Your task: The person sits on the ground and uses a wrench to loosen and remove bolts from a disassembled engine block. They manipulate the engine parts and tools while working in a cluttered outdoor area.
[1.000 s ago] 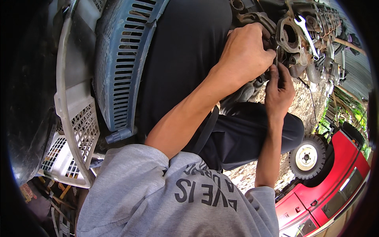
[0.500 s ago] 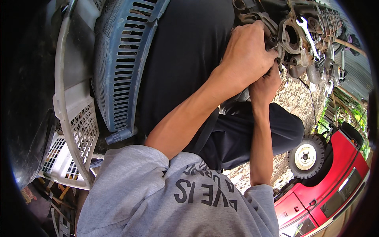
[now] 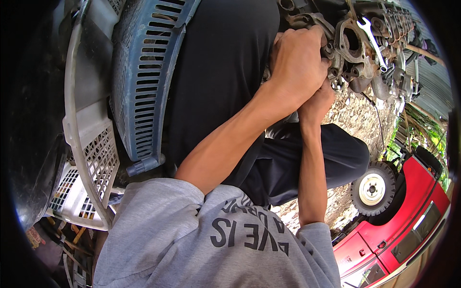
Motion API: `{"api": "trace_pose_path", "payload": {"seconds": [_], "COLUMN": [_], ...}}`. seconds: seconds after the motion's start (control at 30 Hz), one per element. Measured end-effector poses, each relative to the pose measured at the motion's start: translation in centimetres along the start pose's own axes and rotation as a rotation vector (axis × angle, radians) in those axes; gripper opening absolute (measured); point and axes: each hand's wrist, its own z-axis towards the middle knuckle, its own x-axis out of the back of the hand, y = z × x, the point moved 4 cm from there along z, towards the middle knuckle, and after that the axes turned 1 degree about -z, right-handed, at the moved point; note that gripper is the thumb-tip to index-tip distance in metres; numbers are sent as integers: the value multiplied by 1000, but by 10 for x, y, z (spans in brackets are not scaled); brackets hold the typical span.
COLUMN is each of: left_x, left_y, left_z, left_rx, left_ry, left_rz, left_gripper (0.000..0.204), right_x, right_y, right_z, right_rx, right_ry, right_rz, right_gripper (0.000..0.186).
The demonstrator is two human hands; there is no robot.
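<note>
My left hand (image 3: 300,60) is closed, knuckles up, against a greasy metal engine casting (image 3: 309,21). Its fingertips are out of sight, so what they grip cannot be made out. My right hand (image 3: 317,103) is tucked just below it, fingers curled up under the left hand and mostly hidden. Both hands meet at the near edge of the casting. Beside them is a flange with a large oval opening (image 3: 337,41). A silver combination wrench (image 3: 373,45) lies on the engine parts to the right, touched by neither hand.
A blue slatted plastic crate (image 3: 146,91) stands left of my dark-trousered leg (image 3: 218,81), with a whitish plastic crate (image 3: 98,144) farther left. Stony ground (image 3: 357,113) shows at right. Beyond it is a red vehicle (image 3: 398,216) with a chunky tyre (image 3: 355,189).
Both hands have shifted slightly left and down, staying close together. The engine parts and wrench also appear a little farther left in view.
</note>
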Motion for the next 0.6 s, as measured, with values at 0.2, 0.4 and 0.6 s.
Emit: {"api": "trace_pose_path", "payload": {"seconds": [0.2,0.4,0.6], "left_x": [-1,3,0], "left_y": [0,4,0], "left_z": [-1,-2,0], "left_rx": [-10,-33,-86], "left_ry": [45,57,66], "left_rz": [33,38,36], "left_gripper": [29,29,30], "right_x": [-1,0,5], "right_y": [-1,-5,-6], "right_z": [0,1,-1], "right_rx": [34,113,-5], "right_ry": [31,31,39], "right_rz": [50,18,39], "right_gripper": [26,22,31]}}
